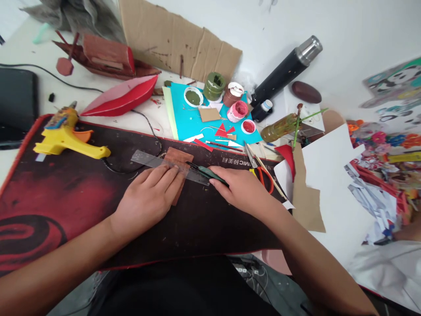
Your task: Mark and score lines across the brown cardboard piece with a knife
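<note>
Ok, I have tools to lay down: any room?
The mat is bare between left hand and right hand, nearer than the brown strip, and left of the left hand, nearer than the glue gun. Crowded: far right corner, with scissors; blue sheet, with paint jars and scraps.

Head camera: worn by us, facing forward and down.
Left hand (149,195), right hand (238,186): near, mid-frame, seen from above.
Mat (204,232): below us, across the lower middle.
Lap (184,287): bottom edge, beneath us.
Wall (279,19): farther off, upper right.

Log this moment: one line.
left hand: presses clear ruler on brown card | right hand: grips green cutter, tip over card | glue gun: on mat
</note>
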The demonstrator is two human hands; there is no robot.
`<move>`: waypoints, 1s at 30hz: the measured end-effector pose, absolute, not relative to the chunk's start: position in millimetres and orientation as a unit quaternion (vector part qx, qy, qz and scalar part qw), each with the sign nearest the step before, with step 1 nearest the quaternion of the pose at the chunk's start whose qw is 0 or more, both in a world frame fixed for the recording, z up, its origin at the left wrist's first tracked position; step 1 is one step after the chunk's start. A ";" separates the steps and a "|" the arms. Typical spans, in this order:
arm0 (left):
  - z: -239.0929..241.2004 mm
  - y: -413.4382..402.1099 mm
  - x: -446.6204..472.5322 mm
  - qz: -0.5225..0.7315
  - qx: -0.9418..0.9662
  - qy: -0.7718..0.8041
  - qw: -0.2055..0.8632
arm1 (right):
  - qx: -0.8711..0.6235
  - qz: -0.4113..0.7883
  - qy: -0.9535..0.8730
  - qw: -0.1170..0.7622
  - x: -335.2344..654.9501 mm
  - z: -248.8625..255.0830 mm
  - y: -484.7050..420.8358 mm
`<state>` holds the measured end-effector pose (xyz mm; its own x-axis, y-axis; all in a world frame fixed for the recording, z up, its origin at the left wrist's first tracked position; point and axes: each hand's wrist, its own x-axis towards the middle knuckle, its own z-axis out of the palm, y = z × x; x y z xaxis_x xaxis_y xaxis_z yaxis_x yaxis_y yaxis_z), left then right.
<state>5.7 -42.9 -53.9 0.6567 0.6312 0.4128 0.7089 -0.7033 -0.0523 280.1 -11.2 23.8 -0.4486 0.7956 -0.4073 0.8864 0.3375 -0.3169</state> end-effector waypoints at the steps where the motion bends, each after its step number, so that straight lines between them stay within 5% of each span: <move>1: -54.1 -42.8 5.7 -0.185 -0.904 -0.370 0.104 | 0.515 -0.251 0.814 0.095 278.6 25.3 -10.1; 30: -55.8 -41.9 5.6 -0.195 -0.901 -0.374 0.106 | 0.490 -0.141 0.830 0.227 257.0 42.3 -1.7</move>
